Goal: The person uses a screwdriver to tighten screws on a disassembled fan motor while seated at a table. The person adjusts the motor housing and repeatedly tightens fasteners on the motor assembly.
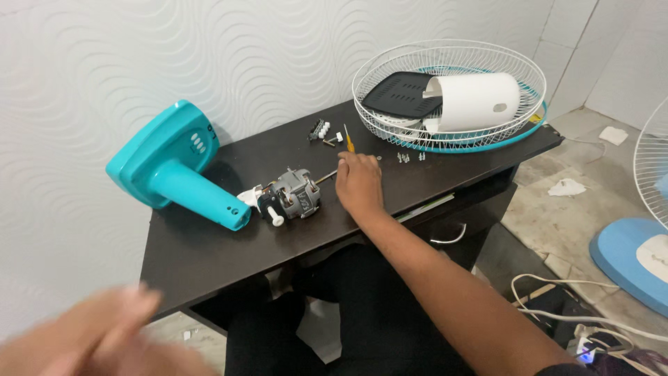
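Here, right hand beside fan motor.

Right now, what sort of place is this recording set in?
Probably a room at home used for fan repair: a dark table against a wavy white wall holds a bare fan motor and a wire fan guard, with the tiled floor strewn with cables.

One head-worn camera looked down, fairly close, over the dark table; its near-left corner was probably motion-blurred.
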